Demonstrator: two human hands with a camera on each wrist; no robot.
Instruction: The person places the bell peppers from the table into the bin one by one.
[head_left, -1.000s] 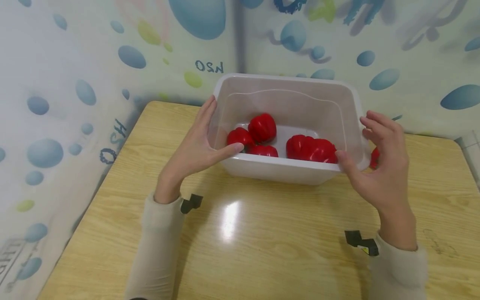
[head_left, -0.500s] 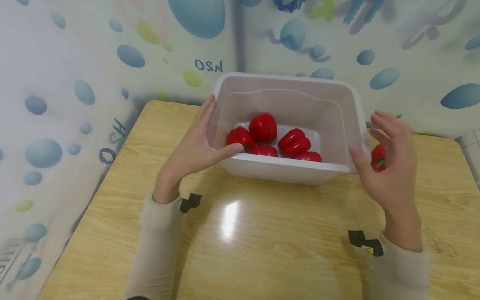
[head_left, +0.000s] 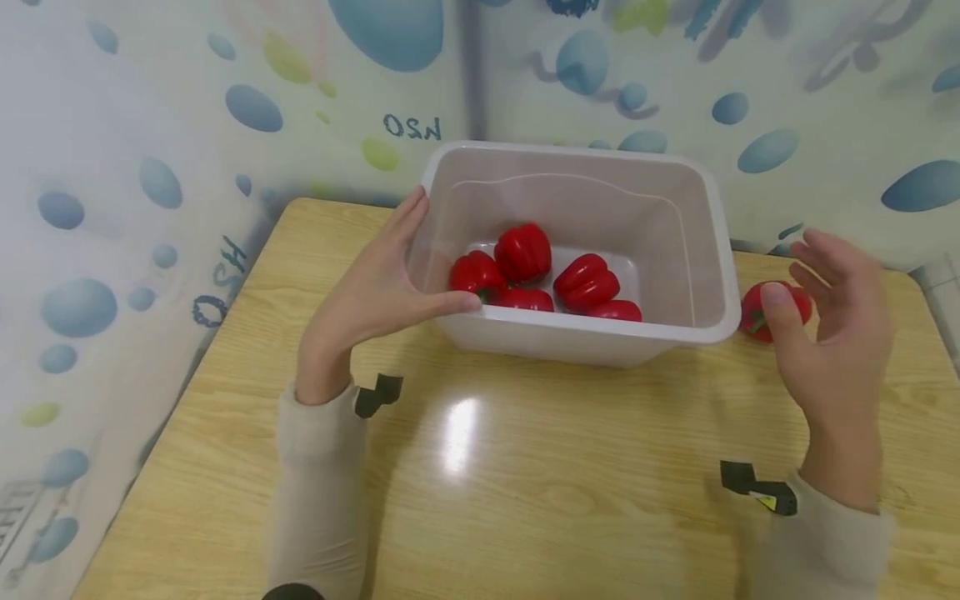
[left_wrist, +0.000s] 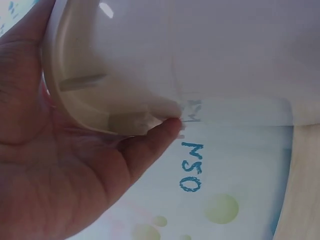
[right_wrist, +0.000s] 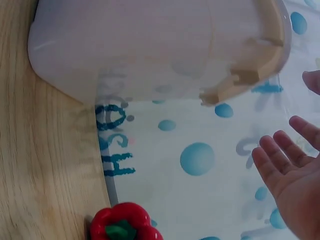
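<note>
A white plastic bin (head_left: 555,343) stands near the back of the table, with several red bell peppers (head_left: 522,252) lying on its floor. My left hand (head_left: 367,287) grips the bin's left end, thumb on the front rim and fingers along the left side. In the left wrist view those fingers reach under the rim. My right hand (head_left: 843,342) is apart from the bin, fingers loosely spread and holding nothing. From the head view, its thumb overlaps another red bell pepper (head_left: 756,307) on the table, right of the bin. The right wrist view shows that pepper's green stem (right_wrist: 120,230).
The wooden table (head_left: 570,467) meets a wall covering (head_left: 645,92) printed with blue and green drops close behind the bin. More of this covering runs along the left side.
My right hand has let go of the bin's front right corner and moved right, uncovering the outside pepper. Peppers at the bin's right have settled inward. My left hand stays on the bin.
</note>
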